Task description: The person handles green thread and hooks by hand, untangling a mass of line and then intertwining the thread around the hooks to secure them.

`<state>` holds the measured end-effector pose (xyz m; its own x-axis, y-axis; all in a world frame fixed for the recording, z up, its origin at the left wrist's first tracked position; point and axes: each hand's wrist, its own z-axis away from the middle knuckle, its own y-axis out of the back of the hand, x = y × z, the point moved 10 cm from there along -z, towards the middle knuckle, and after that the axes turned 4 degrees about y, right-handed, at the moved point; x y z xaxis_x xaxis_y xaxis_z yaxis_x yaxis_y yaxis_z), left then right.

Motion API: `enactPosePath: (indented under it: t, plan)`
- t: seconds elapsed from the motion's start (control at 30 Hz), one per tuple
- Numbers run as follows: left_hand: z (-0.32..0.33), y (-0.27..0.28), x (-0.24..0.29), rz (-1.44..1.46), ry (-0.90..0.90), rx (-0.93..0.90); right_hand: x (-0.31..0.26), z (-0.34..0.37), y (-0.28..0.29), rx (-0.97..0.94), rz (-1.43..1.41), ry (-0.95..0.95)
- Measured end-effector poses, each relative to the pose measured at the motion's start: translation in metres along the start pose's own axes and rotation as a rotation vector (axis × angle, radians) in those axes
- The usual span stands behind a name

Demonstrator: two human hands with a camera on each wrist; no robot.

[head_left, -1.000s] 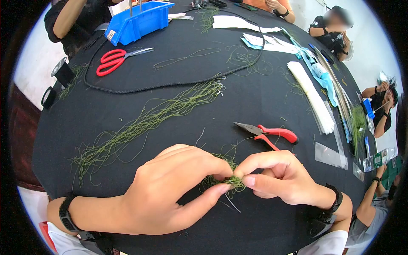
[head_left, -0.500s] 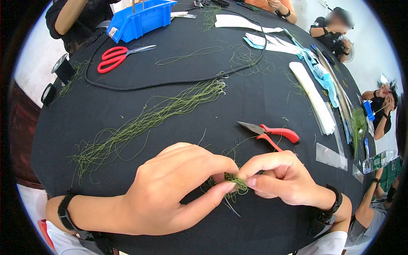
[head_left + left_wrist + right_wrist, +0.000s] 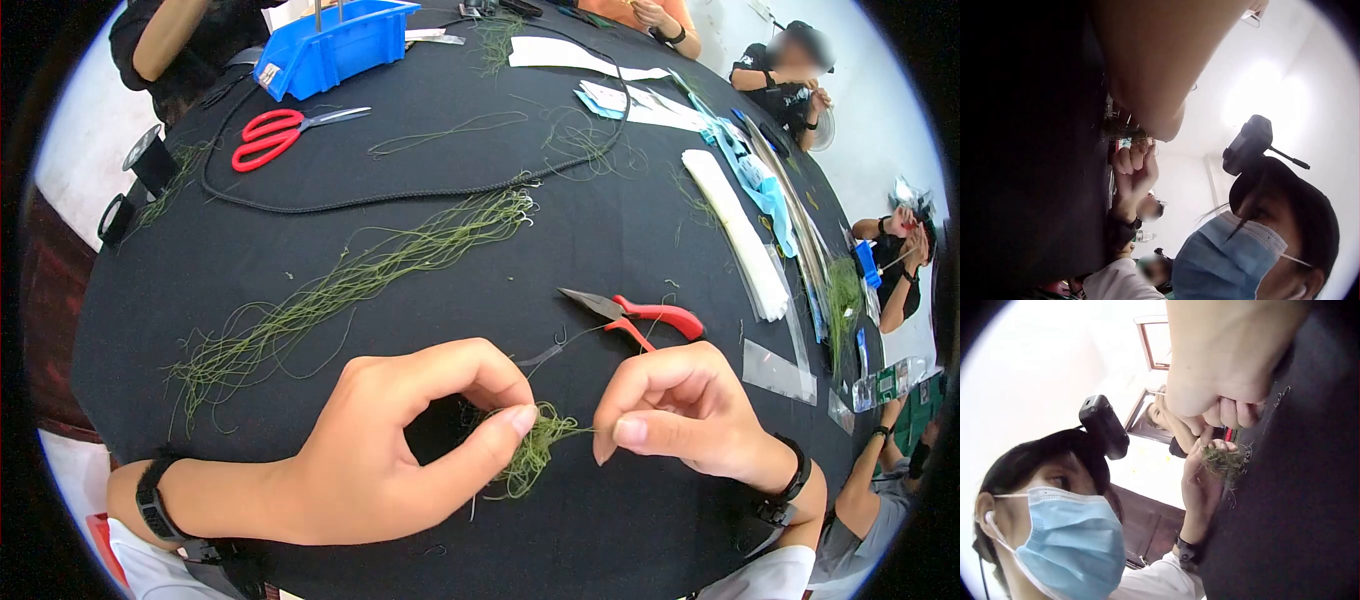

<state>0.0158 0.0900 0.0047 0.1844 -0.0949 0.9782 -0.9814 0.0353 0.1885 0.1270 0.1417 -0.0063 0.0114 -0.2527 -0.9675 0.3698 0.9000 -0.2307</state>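
Note:
Between the thumb and forefinger of my left hand is a loose tangle of green line, held over the black table. My right hand pinches a thin strand drawn out of its right side, with a short gap between the two hands. In the right wrist view the tangle shows as a frizzy bunch at the left fingers. Red-handled pliers lie open just beyond the hands. Left of them a long bundle of green lines stretches out, small hooks at its right end.
Red-handled scissors, a black cord and a blue bin lie farther back. At the right are a white bundle of strips and a clear plastic bag. A black spool stands at the left edge. Other people sit around the table.
My hands have moved apart: the right went to the right with a strand, the left slightly left. More of the green tangle now shows below the left fingertips.

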Motion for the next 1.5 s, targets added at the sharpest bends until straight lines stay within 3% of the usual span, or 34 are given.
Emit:
enactPosePath:
  t: [0.23, 0.5, 0.7, 0.93, 1.0, 1.33, 1.5]
  plan:
    - [0.002, -0.005, -0.01, 0.101, 0.135, -0.033, 0.002, -0.006, 0.004, -0.04, -0.141, 0.143]
    - [0.0, -0.002, -0.001, -0.019, 0.02, 0.031, -0.002, -0.005, -0.004, -0.045, -0.293, 0.17]
    - [0.001, -0.001, 0.015, -0.182, -0.112, 0.068, -0.002, -0.008, 0.003, 0.072, -0.146, 0.161]
    - [0.002, 0.0, 0.026, -0.261, -0.223, 0.098, -0.001, -0.008, 0.003, 0.053, -0.117, 0.156]
    - [0.002, -0.001, 0.026, -0.263, -0.23, 0.094, 0.003, -0.008, 0.003, 0.004, -0.167, 0.162]
    - [0.003, -0.006, 0.029, -0.277, -0.267, 0.084, 0.011, -0.001, -0.012, 0.039, 0.116, 0.029]
    - [0.002, -0.006, 0.018, -0.148, -0.146, 0.022, 0.009, -0.001, -0.013, 0.019, 0.224, 0.087]
